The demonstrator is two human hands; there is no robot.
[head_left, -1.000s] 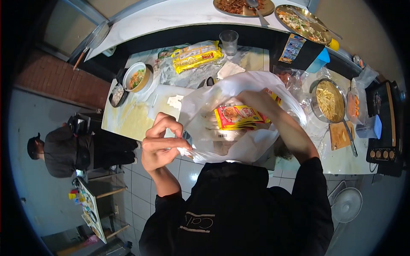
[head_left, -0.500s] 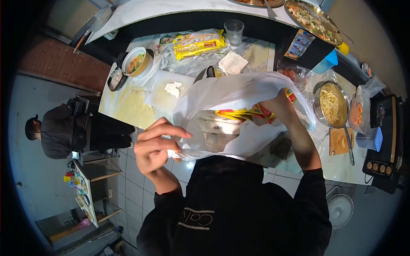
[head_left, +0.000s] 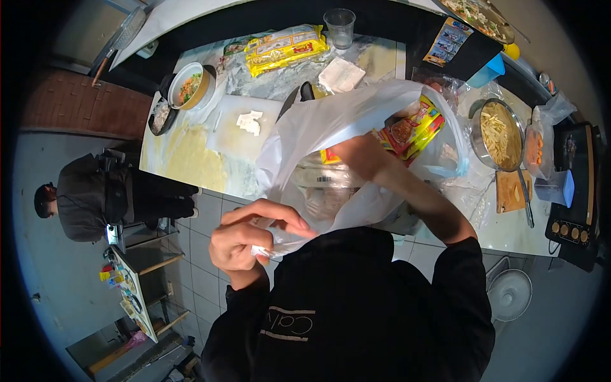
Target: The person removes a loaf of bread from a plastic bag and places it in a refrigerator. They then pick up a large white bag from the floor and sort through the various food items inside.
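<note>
A white plastic bag (head_left: 289, 137) lies open on the counter in front of me. My left hand (head_left: 245, 239) is closed on the near edge of the bag, pinching the gathered plastic. My right hand (head_left: 358, 156) reaches into the bag's mouth; its fingers are hidden by the hand itself and the contents. Beside it inside the bag are yellow and red food packets (head_left: 407, 130). A clear package with a barcode (head_left: 323, 191) also sits in the bag, below my right hand.
A cutting board (head_left: 223, 137) with white pieces, a pot (head_left: 202, 95), a yellow package (head_left: 286, 51), a white block (head_left: 341, 75) and a glass (head_left: 340, 28) stand around. Right are a pan of cut fries (head_left: 499, 137) and a stove (head_left: 569, 197). Another person (head_left: 95, 197) stands left.
My right hand has moved left inside the bag, from the right-side packets toward its middle, uncovering more packets. My left hand has shifted slightly right and down with the bag's edge.
</note>
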